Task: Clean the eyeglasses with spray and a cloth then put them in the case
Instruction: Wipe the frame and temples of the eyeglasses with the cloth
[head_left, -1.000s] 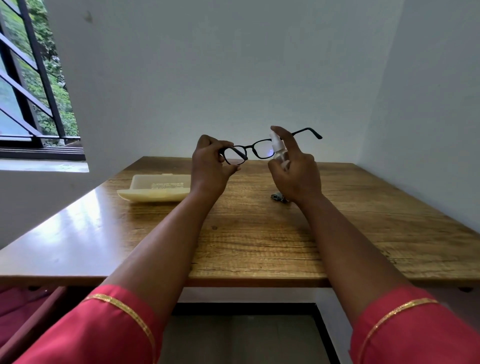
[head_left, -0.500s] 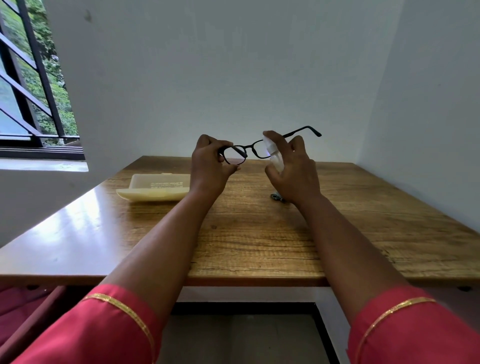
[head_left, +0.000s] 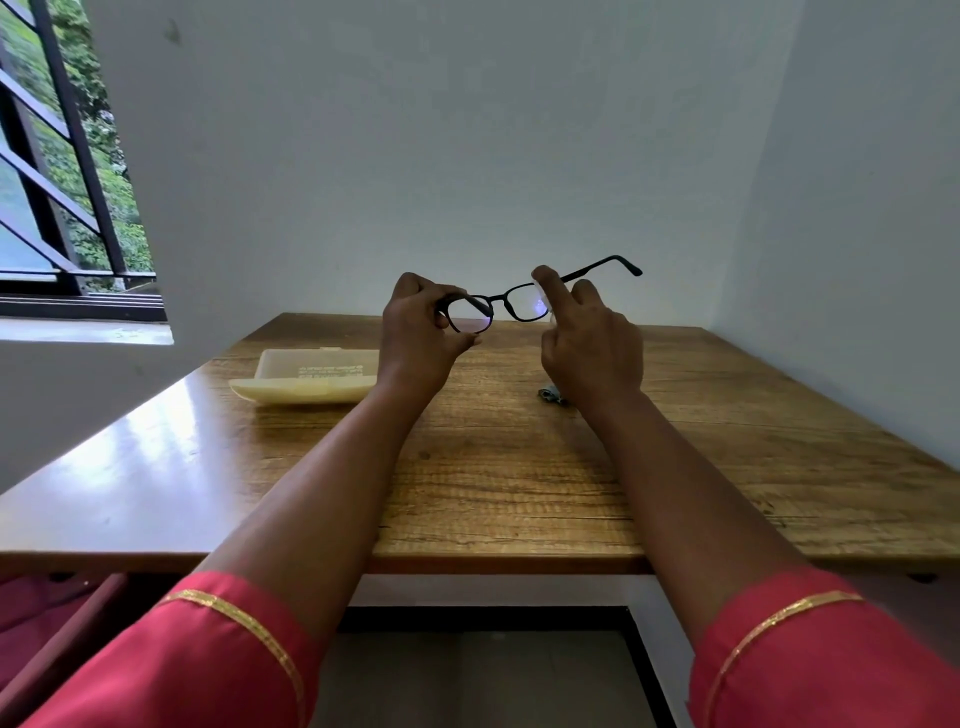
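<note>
The glasses are held above the surface, long axis spanning both hands. The left rim is pinched by left fingers; a spray bottle is gripped by right fingers, touching the right lens.

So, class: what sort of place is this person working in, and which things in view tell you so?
Probably a plain room in a home or small office: a wooden table pushed into a corner of bare white walls, with a barred window looking out on greenery.
</note>
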